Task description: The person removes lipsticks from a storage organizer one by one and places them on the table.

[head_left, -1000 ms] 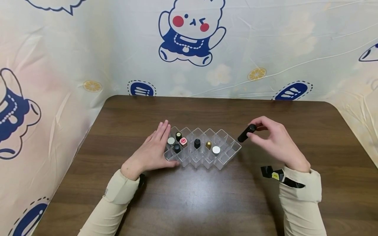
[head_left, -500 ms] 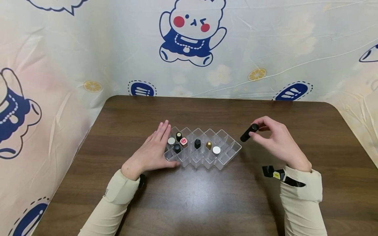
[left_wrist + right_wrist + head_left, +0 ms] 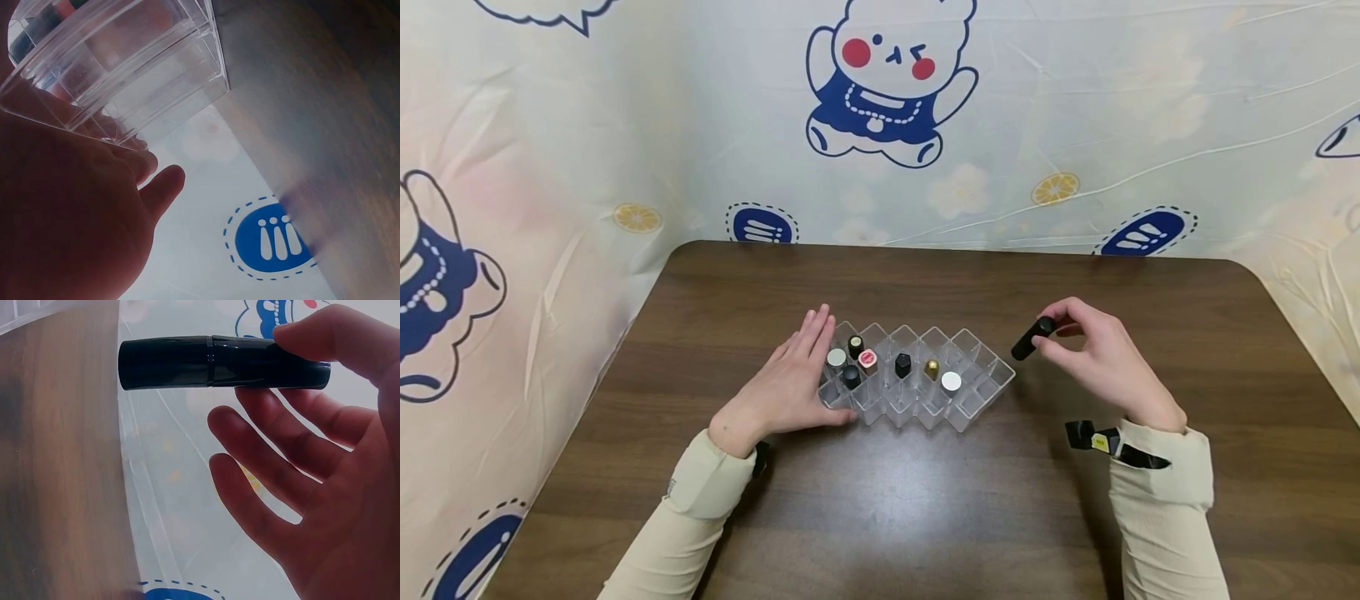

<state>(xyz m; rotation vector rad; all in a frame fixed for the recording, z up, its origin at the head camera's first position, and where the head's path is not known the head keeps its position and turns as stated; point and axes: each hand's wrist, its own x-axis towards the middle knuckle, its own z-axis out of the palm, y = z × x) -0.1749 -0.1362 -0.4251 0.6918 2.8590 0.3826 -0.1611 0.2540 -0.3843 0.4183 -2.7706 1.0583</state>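
A clear plastic lipstick organizer (image 3: 910, 412) with diamond-shaped slots lies on the table, several tubes upright in it. Its left end meets my left hand (image 3: 782, 379), whose fingers lie straight along that side while the thumb rests by the front edge. Seen from the left wrist, the organizer (image 3: 169, 81) stands close above the left hand (image 3: 75, 206). Beyond the organizer's right end, my right hand (image 3: 1101, 362) pinches a black lipstick tube (image 3: 1028, 343), tilted and held above the table. The right wrist view shows this lipstick tube (image 3: 169, 362) capped, between thumb and fingers.
Standing in the slots are white-topped tubes (image 3: 951, 382), a pink-topped lipstick (image 3: 867, 360), a gold-topped tube (image 3: 932, 368) and black-topped ones (image 3: 902, 364). The brown wooden table (image 3: 880, 517) ends at a printed curtain (image 3: 715, 125) behind and at the sides.
My right hand has shifted slightly right with the black lipstick tube, a little farther from the organizer, then stays almost still. The left hand and the organizer keep their places.
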